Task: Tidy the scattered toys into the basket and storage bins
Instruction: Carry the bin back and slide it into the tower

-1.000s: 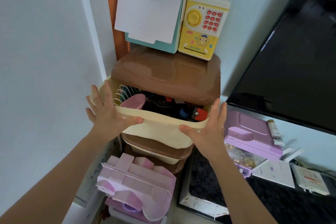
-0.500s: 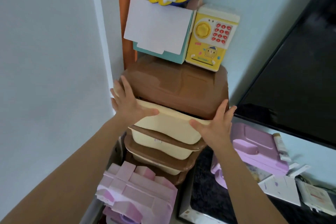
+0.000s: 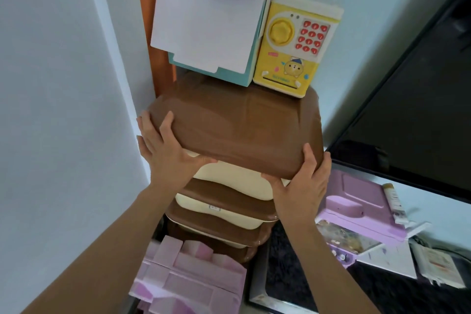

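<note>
At the drawer tower [image 3: 234, 130], both hands press the shut top drawer [image 3: 229, 183]

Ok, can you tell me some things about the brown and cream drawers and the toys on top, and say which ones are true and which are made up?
1. The top cream plastic drawer is pushed in. True.
2. The yellow toy safe with red buttons stands on the brown top of the drawer tower. True.
3. The left hand holds a toy car. False: it holds nothing and presses on the tower's front left corner.
4. The yellow toy safe stands left of the white and teal cardboard box. False: it stands right of the box.
5. The right hand touches the tower's front right corner. True.
6. The pink plastic toy house sits on top of the tower. False: it is down low in front.
</note>
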The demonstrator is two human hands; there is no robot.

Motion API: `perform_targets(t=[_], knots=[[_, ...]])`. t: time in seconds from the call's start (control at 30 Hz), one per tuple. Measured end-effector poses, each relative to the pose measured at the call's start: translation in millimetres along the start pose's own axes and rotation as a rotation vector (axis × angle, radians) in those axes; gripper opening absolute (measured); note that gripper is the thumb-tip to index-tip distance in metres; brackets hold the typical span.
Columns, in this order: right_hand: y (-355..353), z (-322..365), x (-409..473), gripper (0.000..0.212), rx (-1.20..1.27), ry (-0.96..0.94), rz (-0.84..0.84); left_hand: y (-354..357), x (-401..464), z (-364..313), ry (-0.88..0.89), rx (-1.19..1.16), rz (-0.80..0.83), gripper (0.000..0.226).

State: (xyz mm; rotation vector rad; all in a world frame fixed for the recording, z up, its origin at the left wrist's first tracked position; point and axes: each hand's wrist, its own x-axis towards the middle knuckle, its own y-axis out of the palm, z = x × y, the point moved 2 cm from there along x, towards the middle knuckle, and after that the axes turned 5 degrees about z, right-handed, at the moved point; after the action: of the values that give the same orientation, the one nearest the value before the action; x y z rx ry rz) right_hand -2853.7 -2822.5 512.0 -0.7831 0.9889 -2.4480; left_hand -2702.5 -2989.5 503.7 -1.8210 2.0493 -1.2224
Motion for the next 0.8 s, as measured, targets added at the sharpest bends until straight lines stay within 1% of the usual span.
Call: perform_targets(t=[0.07,0.2,0.3,0.33,0.4,0.43,0.47,0.5,0.57,0.63,0.7,0.77,0.8], knots=[[3.3,-0.7,0.2,0.089,-0.008,0.000,-0.020,1.1,2.2,3.7,0.003,0.000,0.001,0.108],[5.2,-2.7,0.4,0.092,-0.039,-0.005,0.010,-3.8,4.6,7.8,0.049,0.050,0.053,0.099],[0.1,-2.5,0.3,0.093,-0.074,0.021,0.080,-11.4,6.4,6.9,0.047,0.107,0.200,0.098],[-3.5,-1.2,-0.7,0.094,-0.092,0.023,0.098,-14.6,4.2,5.0,0.053,0.122,0.224,0.097],[-8.8,1.1,-1.7,0.094,-0.127,0.023,0.133,-24.9,3.5,1.5,0.030,0.199,0.249,0.085],[-10.5,2.2,-1.1,0.094,-0.148,0.021,0.148,-28.5,5.4,2.3,0.013,0.230,0.307,0.082],[-11.9,2.9,0.4,0.094,-0.169,0.025,0.170,-32.4,7.7,2.5,-0.016,0.235,0.364,0.085],[-17.3,3.1,-0.3,0.094,-0.189,0.028,0.197,-42.3,4.8,-2.1,-0.051,0.232,0.406,0.087],[-24.7,1.8,0.9,0.093,-0.247,0.025,0.284,-57.9,-6.8,-10.0,-0.060,0.185,0.405,0.080],[-31.0,0.8,4.3,0.095,-0.307,0.020,0.411,-69.3,-29.1,-16.8,-0.062,0.116,0.408,0.076],[-44.7,1.0,4.6,0.097,-0.293,0.004,0.524,-81.7,-57.7,-30.1,-0.086,0.074,0.460,0.077],[-55.5,0.3,3.9,0.093,-0.232,-0.031,0.544,-93.4,-74.4,-45.4,-0.088,0.054,0.496,0.077],[-63.1,-1.3,1.4,0.090,-0.188,-0.051,0.522,-100.3,-81.4,-56.0,-0.093,0.047,0.492,0.071]])
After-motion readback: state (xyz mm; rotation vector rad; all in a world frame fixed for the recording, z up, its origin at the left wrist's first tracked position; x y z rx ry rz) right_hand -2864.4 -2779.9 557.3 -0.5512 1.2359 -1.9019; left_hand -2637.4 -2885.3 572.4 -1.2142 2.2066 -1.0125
